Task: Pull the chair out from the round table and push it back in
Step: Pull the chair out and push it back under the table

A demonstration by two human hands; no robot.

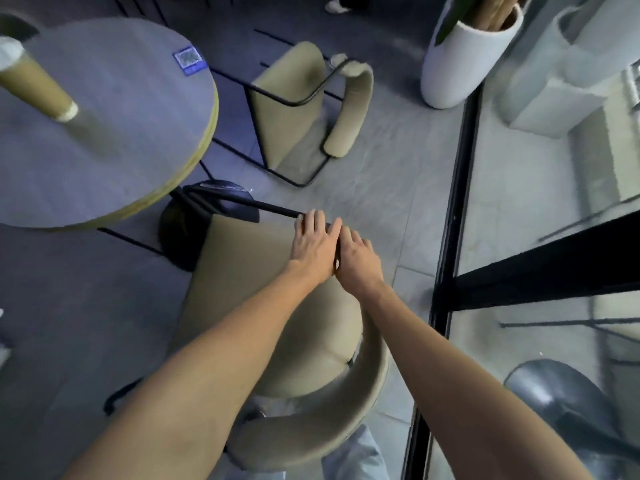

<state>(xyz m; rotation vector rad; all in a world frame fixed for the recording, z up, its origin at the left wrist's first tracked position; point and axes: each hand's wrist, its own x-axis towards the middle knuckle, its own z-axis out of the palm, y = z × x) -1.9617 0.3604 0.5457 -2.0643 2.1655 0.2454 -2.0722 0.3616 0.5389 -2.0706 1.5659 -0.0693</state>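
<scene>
left hand (313, 242) lies flat, fingers straight and close together, resting on the right front corner of the chair (242, 271), across its black frame bar (249, 202). right hand (356, 258) sits just beside it, touching it, on the same corner; its fingers bend over the far edge and the tips are hidden, so cannot tell if it grips. both forearms reach in from the bottom of the frame.

chair is centre and lower centre, beige seat in plain sight. its front edge is near the lower right rim of the round table (104, 133) and the table's dark base (180, 237). curved backrest (329, 420) at bottom centre.

blue sticker (189, 60) on the tabletop. second chair (287, 109) at upper centre. white planter (457, 64) at upper right, beside a glass wall (554, 202).
</scene>
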